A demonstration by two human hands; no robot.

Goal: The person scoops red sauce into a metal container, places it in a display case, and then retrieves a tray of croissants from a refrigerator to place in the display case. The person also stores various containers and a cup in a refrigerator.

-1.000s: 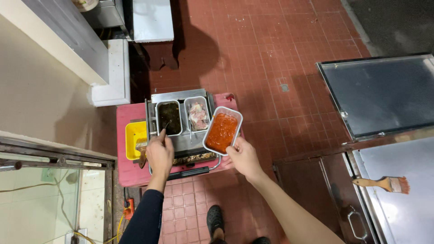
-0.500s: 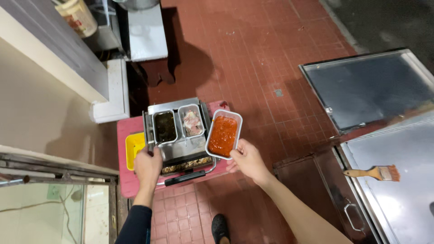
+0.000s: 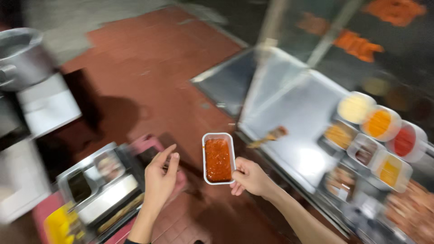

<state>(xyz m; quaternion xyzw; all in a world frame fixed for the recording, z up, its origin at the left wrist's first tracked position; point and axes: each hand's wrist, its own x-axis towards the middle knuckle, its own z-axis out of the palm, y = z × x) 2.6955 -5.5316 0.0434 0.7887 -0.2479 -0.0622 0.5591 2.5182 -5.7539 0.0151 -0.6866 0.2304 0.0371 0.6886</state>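
Note:
My right hand (image 3: 251,178) grips the near end of a rectangular steel pan (image 3: 218,157) filled with red-orange sauce and holds it level above the red tile floor. My left hand (image 3: 161,177) hovers beside it with fingers spread and holds nothing. It is over the right edge of a steel tray (image 3: 100,190) with dark and pale fillings in smaller pans, which rests on a pink stool. The picture is blurred by motion.
A steel counter (image 3: 294,117) runs along the right with a brush (image 3: 270,135) lying on it. Several round and square containers (image 3: 379,123) of yellow, orange and red fillings stand at its far right. A large metal pot (image 3: 22,56) sits at upper left.
My right hand has lifted the sauce pan off the tray on the stool and carried it right. My left hand has let go of the tray. The view has swung toward the counter.

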